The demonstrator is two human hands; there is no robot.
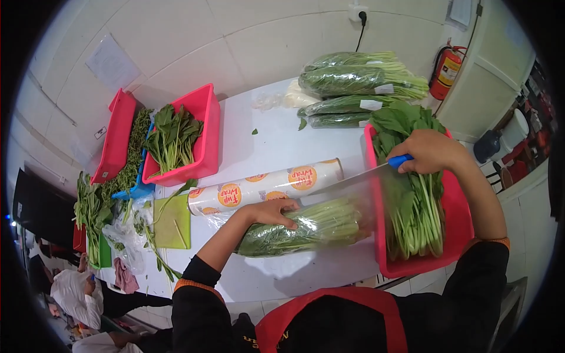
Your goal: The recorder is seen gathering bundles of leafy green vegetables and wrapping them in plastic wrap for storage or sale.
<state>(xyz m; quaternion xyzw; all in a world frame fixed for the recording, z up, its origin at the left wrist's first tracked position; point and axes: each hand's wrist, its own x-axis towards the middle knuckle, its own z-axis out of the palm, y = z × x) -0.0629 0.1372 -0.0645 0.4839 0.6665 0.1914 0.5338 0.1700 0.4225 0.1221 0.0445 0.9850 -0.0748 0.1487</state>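
My right hand grips the blue handle of a knife. Its long blade points left, lying by the right end of a cling film roll. My left hand presses on a bundle of leafy greens wrapped in clear film, which lies on the white table in front of me. A hazy sheet of film seems to spread beside the blade, over the bundle's stem end; its exact edges are hard to tell. Under my right hand stands a pink bin with loose leafy greens.
Several wrapped bundles are stacked at the back right. At left are another pink bin of greens, a blue tray, a green cutting board and crumpled plastic. A co-worker is beyond the table's left end.
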